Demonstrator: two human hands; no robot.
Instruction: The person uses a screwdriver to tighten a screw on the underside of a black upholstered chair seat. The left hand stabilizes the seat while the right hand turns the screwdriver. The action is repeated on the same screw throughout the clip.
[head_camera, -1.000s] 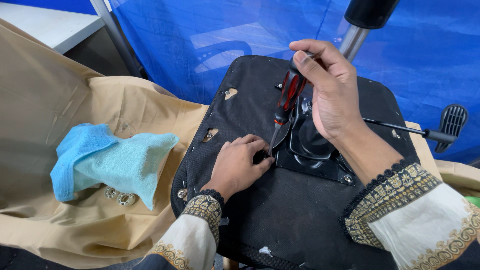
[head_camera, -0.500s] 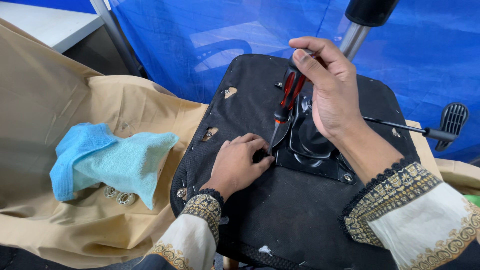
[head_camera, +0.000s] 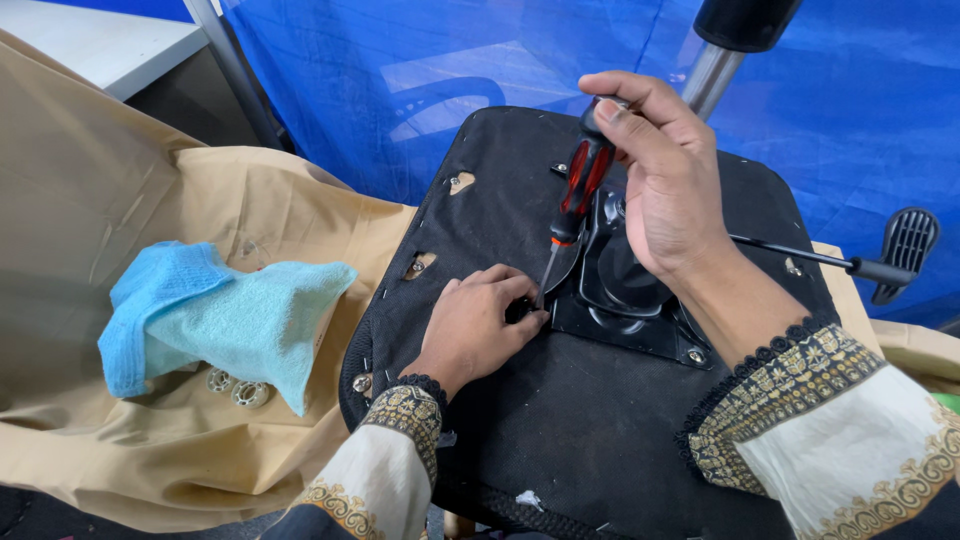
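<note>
Leftmost, a light blue terry cloth (head_camera: 225, 325) is lying on tan fabric (head_camera: 150, 200). Beside it, the black upturned underside of an office chair seat (head_camera: 560, 420) is resting. The left hand (head_camera: 478, 325) is pressing curled fingers against the seat beside the black metal mounting plate (head_camera: 625, 300). The right hand (head_camera: 665, 185) is gripping a red-and-black-handled screwdriver (head_camera: 575, 195), its tip just by the left fingertips. A black lever (head_camera: 850, 262) is extending rightward.

Red-and-black screwdriver (head_camera: 578, 190), near upright, tip at black metal seat plate (head_camera: 640, 300) corner.
</note>
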